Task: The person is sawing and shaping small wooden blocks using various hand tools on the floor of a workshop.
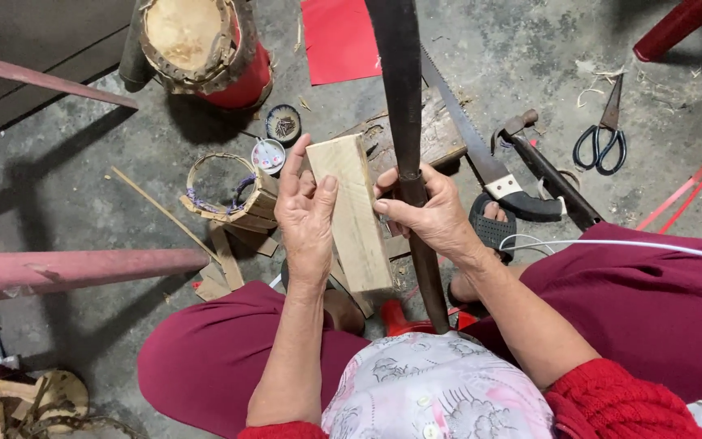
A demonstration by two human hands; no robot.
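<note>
Left hand (306, 215) lies flat, fingers open, against the block (353, 213); right hand (432, 213) grips the dark pole (404, 106) – best keep both steady, upright.

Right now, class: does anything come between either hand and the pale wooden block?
Nothing visible does. The left hand lies flat against the wooden block. The right hand touches its other edge while gripping the dark pole beside it.
</note>
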